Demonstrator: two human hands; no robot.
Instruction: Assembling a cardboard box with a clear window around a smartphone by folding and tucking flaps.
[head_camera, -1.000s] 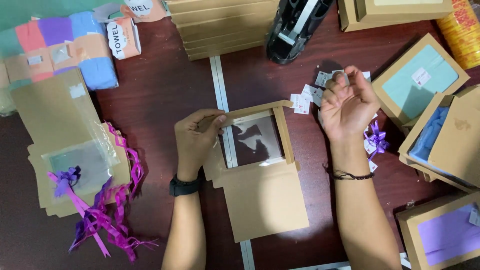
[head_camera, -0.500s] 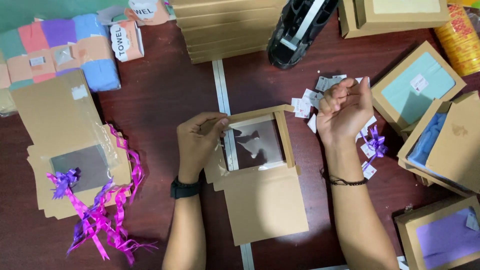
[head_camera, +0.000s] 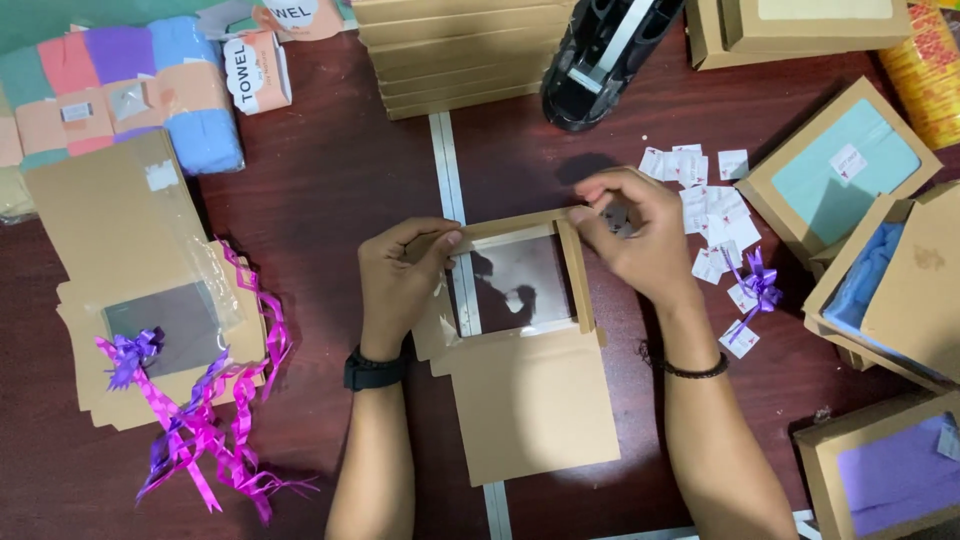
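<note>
A flat brown cardboard box (head_camera: 530, 400) with a clear window (head_camera: 515, 285) in its raised lid lies in front of me on the dark red table. My left hand (head_camera: 400, 280), with a black watch on its wrist, grips the lid's top left corner. My right hand (head_camera: 635, 235) pinches the lid's top right corner with thumb and fingers. I cannot tell whether something small is held between those fingers.
A black tape dispenser (head_camera: 605, 55) stands at the back, with white paper slips (head_camera: 715, 215) and a purple bow (head_camera: 760, 280) to the right. Packed window boxes (head_camera: 840, 170) line the right side. Flat boxes (head_camera: 110, 220), purple ribbons (head_camera: 210, 420) and folded towels (head_camera: 120, 90) lie left.
My right hand has come down from above the white slips to the lid's top right corner. My left hand has stayed on the left corner.
</note>
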